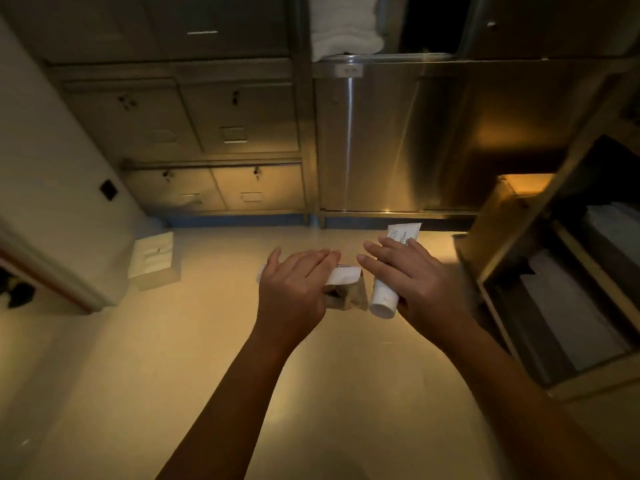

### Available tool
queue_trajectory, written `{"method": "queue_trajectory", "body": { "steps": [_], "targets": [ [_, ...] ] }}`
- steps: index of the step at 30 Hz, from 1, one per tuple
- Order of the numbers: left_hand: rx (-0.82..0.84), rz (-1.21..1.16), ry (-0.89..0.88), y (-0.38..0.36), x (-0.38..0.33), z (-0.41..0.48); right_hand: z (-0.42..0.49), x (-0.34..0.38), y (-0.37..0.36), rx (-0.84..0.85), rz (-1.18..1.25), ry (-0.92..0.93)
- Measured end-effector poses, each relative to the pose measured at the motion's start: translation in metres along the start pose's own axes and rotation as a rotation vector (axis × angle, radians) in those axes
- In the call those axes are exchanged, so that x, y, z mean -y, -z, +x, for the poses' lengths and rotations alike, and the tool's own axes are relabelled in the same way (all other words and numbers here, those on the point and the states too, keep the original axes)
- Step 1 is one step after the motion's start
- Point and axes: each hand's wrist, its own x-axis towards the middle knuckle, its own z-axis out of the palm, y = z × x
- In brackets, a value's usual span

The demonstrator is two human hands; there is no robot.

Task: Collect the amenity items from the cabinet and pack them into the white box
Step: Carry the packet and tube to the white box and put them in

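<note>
My left hand (294,289) holds a white tube (341,274) and a small brownish packet (348,296) under its palm; the fingers lie over them. My right hand (403,275) grips a second white tube (384,297), cap end toward me, its flat end (403,232) sticking out past the fingers. Both hands hover above the floor in the middle of the view. The white box (154,258) sits on the floor to the left, near the wall, well apart from both hands. The open cabinet (540,271) stands at the right with pale packages on its shelves.
Metal lockers (214,133) and a steel cabinet front (398,140) line the far side. Folded white towels (343,26) lie on a shelf above. A door frame (52,282) juts in at the left. Beige floor (207,375) spreads below my arms.
</note>
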Motion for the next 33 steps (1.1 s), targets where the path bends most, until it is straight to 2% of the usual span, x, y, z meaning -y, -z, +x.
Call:
{"method": "queue_trajectory", "body": {
  "steps": [7, 14, 23, 33],
  "targets": [
    [-0.023, 0.122, 0.129, 0.027, 0.092, -0.038, 0.073, 0.051, -0.071, -0.005, 0.114, 0.161],
    [-0.055, 0.239, 0.242, 0.032, 0.165, -0.045, 0.141, 0.064, -0.134, -0.003, 0.204, 0.286],
    [-0.054, 0.332, 0.328, -0.004, 0.274, 0.004, 0.252, 0.023, -0.233, 0.044, 0.286, 0.353],
    [-0.072, 0.413, 0.502, -0.04, 0.397, 0.083, 0.404, -0.024, -0.32, 0.074, 0.383, 0.44]
  ]
}}
